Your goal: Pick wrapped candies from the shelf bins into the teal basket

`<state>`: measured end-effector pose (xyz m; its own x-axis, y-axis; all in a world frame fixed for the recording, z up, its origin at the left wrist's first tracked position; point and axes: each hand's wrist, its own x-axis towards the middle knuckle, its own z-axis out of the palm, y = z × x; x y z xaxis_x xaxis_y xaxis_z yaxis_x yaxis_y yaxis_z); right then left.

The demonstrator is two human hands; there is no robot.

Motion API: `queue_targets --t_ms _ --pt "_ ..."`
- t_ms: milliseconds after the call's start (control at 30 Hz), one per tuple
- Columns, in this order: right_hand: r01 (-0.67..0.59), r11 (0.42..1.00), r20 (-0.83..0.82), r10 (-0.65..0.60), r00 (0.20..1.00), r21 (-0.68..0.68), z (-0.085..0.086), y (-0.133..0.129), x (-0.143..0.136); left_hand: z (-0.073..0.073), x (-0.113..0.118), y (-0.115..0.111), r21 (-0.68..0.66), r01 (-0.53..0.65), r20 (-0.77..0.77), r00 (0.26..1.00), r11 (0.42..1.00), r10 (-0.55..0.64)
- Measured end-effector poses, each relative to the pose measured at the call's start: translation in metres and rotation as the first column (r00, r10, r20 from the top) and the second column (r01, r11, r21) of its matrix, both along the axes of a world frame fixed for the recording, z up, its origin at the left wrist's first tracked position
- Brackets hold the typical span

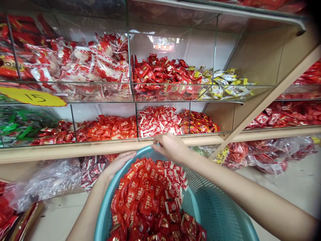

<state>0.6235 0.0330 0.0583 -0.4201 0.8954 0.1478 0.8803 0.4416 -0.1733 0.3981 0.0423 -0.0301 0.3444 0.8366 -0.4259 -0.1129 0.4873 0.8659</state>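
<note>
A teal plastic basket [210, 190] is in front of me, piled with red wrapped candies [140, 190] with gold lettering, white-and-red wrapped candies [173, 187] and darker red candies [163, 227]. My left hand [119, 164] holds the basket's far left rim from outside, its fingers lying along the edge. Over the far rim hovers my right hand [172, 147], fingers curled, close to the shelf's front edge. Whatever may be inside those fingers is hidden. Just beyond it, a glass-fronted bin contains more white-and-red candies [159, 120].
Glass-divided shelves hold red candies [160, 72], yellow-and-white packets [227, 83] and large clear-wrapped sweets [85, 63]. A yellow price tag [32, 97] hangs left. Beneath the wooden shelf edge [62, 150], plastic bags [55, 177] lie on the floor. A slanting wooden post [273, 90] stands right.
</note>
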Motion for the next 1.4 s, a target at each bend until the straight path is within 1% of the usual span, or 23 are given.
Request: queue_targets --t_ms 67,133,233,300,400,500,600,667,767,833,900,967,1067,1133,1167,1267,1300,1333,1400 --pt "0.048 0.997 -0.101 -0.041 0.994 0.064 0.011 0.017 -0.013 0.0 0.0 -0.001 0.007 -0.003 0.016 1.0 1.0 0.003" --pt "0.109 0.993 -0.18 -0.1 0.979 0.038 0.012 0.035 -0.024 -0.001 0.0 -0.001 0.013 -0.004 0.022 1.0 1.0 0.004" --pt "0.142 0.985 -0.262 -0.163 0.951 -0.098 0.004 0.059 -0.038 0.0 0.0 -0.002 0.011 -0.001 0.014 1.0 1.0 0.0" --pt "0.143 0.978 -0.287 -0.181 0.941 -0.15 -0.004 0.068 -0.044 0.0 0.0 -0.002 0.014 0.004 0.011 1.0 1.0 -0.005" --pt "0.15 0.974 -0.325 -0.2 0.924 -0.171 -0.013 0.074 -0.049 0.0 -0.001 -0.002 0.026 0.0 0.003 1.0 1.0 0.0" --pt "0.139 0.976 -0.405 -0.197 0.893 -0.167 -0.018 0.077 -0.048 -0.001 -0.002 -0.001 0.023 -0.009 -0.012 1.0 1.0 0.009" --pt "0.097 0.983 -0.502 -0.165 0.849 -0.158 -0.014 0.073 -0.039 -0.001 -0.002 -0.001 0.009 -0.011 -0.024 1.0 1.0 0.011" --pt "0.03 0.992 -0.593 -0.095 0.8 -0.119 -0.007 0.062 -0.029 -0.001 -0.002 0.0 0.003 -0.016 -0.028 0.999 1.0 0.016" --pt "-0.054 0.998 -0.712 0.028 0.702 -0.014 0.006 0.033 -0.006 -0.001 -0.002 -0.001 -0.006 -0.021 -0.027 0.999 1.0 0.021" --pt "-0.065 0.998 -0.748 0.032 0.663 -0.016 0.007 0.009 0.013 -0.001 -0.002 -0.001 -0.002 -0.025 -0.017 1.0 1.0 0.025" --pt "-0.052 0.994 -0.749 -0.037 0.662 -0.096 -0.003 -0.011 0.031 -0.001 -0.001 -0.002 0.004 -0.016 -0.004 1.0 1.0 0.016" --pt "-0.017 0.978 -0.729 -0.141 0.67 -0.206 -0.023 -0.024 0.047 -0.001 0.0 -0.003 0.011 0.0 0.008 1.0 1.0 -0.001" --pt "0.046 0.944 -0.682 -0.269 0.68 -0.326 -0.06 -0.03 0.06 0.0 0.002 -0.003 0.036 0.017 0.015 1.0 0.999 -0.018" --pt "0.088 0.931 -0.653 -0.314 0.689 -0.354 -0.08 -0.028 0.062 0.001 0.003 -0.004 0.074 0.025 0.014 1.0 0.997 -0.026" --pt "0.107 0.927 -0.643 -0.329 0.692 -0.359 -0.087 -0.027 0.062 0.001 0.004 -0.004 0.09 0.028 0.012 0.999 0.996 -0.03" --pt "0.143 0.909 -0.609 -0.372 0.701 -0.39 -0.097 -0.023 0.056 0.001 0.003 -0.004 0.09 0.033 -0.001 0.999 0.995 -0.033" --pt "0.16 0.903 -0.575 -0.383 0.723 -0.399 -0.098 -0.022 0.054 0.001 0.003 -0.004 0.079 0.033 0.0 0.999 0.996 -0.033" --pt "0.19 0.9 -0.518 -0.387 0.763 -0.393 -0.098 -0.022 0.053 0.001 0.003 -0.004 0.067 0.033 0.004 0.999 0.997 -0.033" --pt "0.285 0.909 -0.316 -0.379 0.87 -0.305 -0.095 -0.024 0.05 0.001 0.002 -0.004 0.055 0.031 0.015 0.999 0.998 -0.032"
